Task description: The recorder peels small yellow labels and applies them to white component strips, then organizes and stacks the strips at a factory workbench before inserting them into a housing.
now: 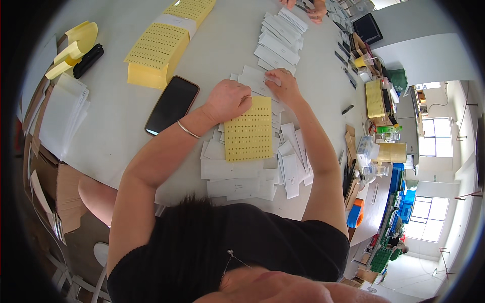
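A yellow sheet [247,131] with rows of small dark marks lies over a spread of white paper slips [232,169] in front of me. My left hand [230,101] is closed at the sheet's upper left corner, its fingers curled onto the edge. Just beyond the sheet, my right hand [284,87] has thumb and fingers drawn together over more white slips [252,76]; what is between its fingertips is too small to make out. A dark phone [172,106] rests on the table by my left wrist.
A thick banded stack of yellow sheets [159,43] stands far left. Overlapping white slips [280,40] run toward another person's hands [317,11]. At the left edge are a black case [88,60] and clear plastic bags [63,116]. A pen [347,109] lies to the right.
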{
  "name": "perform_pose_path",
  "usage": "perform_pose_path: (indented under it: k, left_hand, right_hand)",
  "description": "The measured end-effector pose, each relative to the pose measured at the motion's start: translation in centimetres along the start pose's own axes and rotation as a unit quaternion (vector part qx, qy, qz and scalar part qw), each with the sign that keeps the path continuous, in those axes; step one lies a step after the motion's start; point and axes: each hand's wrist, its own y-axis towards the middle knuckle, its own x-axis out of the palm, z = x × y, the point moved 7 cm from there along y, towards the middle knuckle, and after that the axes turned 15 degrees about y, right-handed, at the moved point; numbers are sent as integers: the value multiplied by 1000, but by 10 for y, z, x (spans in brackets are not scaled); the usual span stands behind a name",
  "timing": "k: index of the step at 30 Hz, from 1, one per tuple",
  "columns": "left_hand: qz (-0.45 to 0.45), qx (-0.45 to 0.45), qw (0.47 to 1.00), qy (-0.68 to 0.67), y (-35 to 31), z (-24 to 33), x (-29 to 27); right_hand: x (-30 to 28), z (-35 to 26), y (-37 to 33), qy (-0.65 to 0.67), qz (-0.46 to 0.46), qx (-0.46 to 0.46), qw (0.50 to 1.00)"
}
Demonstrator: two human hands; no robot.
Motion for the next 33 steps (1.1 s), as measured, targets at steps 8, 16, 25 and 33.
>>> perform_pose_path:
  k: [8, 16, 25, 33]
  left_hand:
    - [9, -7, 1000, -28, 3, -1, 0]
    - [-63, -59, 994, -61, 0, -15, 18]
    - [-26, -34, 998, -43, 0, -11, 13]
    - [-59, -48, 997, -30, 0, -12, 15]
  right_hand:
    - [1, -36, -28, 139, -96, -24, 985]
    - [-14, -75, -27, 141, -60, -68, 986]
    - [5, -122, -39, -91, -34, -277, 956]
    - [-40, -10, 30, 71, 89, -37, 993]
